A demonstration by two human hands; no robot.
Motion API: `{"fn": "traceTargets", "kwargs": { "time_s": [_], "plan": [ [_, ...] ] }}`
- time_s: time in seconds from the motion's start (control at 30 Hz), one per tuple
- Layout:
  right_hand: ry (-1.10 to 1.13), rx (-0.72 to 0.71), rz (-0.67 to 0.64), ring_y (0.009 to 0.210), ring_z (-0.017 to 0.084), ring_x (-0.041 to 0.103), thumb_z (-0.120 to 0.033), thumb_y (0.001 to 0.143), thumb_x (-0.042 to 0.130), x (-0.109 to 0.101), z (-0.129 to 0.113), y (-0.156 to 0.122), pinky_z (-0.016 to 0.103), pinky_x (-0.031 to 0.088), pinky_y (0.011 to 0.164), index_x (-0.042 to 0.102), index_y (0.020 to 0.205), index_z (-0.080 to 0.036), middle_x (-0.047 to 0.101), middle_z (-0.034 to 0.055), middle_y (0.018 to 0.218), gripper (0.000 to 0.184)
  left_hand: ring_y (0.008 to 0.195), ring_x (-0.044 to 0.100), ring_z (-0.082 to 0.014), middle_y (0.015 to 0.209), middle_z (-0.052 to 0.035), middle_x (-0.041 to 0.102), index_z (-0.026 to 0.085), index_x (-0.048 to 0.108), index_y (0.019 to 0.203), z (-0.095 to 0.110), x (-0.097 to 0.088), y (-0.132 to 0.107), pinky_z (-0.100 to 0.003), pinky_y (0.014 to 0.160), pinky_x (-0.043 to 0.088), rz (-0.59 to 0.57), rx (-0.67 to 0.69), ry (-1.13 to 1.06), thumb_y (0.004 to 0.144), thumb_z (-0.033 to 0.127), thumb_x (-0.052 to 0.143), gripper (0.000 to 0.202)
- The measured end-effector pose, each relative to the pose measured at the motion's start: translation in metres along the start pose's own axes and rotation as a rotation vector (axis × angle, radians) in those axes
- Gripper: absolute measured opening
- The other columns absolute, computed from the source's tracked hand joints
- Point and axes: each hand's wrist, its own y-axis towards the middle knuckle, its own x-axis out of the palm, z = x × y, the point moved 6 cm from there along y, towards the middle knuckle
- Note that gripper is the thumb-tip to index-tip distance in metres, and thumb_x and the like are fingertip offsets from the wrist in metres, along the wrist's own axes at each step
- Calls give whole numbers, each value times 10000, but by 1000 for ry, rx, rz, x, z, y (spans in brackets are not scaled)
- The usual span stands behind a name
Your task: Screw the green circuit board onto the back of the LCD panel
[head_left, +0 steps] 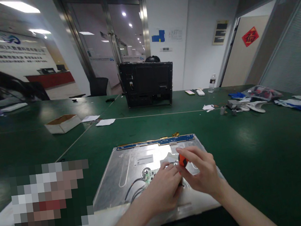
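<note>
A flat LCD panel [109, 184] lies metal side up on the table in front of me. Along its far edge runs a blue circuit strip [175, 139]. My right hand [205, 174] pinches the orange and black handle of a screwdriver [182, 160] over the panel's middle; the tip is hidden. Beside it, my left hand [165, 184] has its fingers curled down at a small green circuit board [150, 176], and what they grip is hidden. Dark cables [134, 187] run from that board towards the near side.
A black monitor housing [148, 84] stands at the back of the green table [257, 173]. An open box [63, 123] and papers [105, 122] lie left. Metal parts [235, 104], a plastic bag [263, 92] and a water bottle [212, 83] are right. Another person sits far left.
</note>
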Motion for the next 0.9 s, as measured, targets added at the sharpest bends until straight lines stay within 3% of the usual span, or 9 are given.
{"fn": "traceTargets", "kwargs": {
  "time_s": [0.17, 0.4, 0.6, 0.9],
  "plan": [
    [31, 2, -14, 855, 199, 671, -118, 807, 504, -1, -2, 1, 321, 565, 701, 465, 1331, -208, 696, 77, 969, 533, 993, 572, -263, 993, -73, 651, 200, 577, 940, -1, 2, 0, -443, 975, 343, 3, 18, 25, 821, 150, 514, 144],
    [-1, 6, -34, 716, 158, 631, -184, 849, 585, 4, 0, -1, 279, 524, 607, 516, 1308, -241, 651, 40, 845, 467, 982, 579, -257, 1000, -75, 656, 190, 571, 932, 0, 0, 1, -440, 980, 349, 15, -2, 4, 825, 138, 504, 136],
    [33, -6, -40, 737, 173, 639, -121, 835, 517, 4, -1, 0, 298, 531, 626, 418, 1365, -185, 677, 65, 883, 544, 995, 576, -261, 992, -72, 656, 188, 573, 905, 1, -1, 1, -456, 998, 339, 6, -5, -4, 818, 133, 511, 121],
    [-2, -17, -37, 667, 163, 613, -140, 839, 520, 4, -1, 0, 280, 495, 567, 453, 1260, -190, 638, 37, 808, 429, 962, 584, -248, 979, -64, 656, 189, 558, 896, 1, 0, 2, -446, 967, 365, 7, -9, -11, 805, 123, 517, 119]
  ]
}}
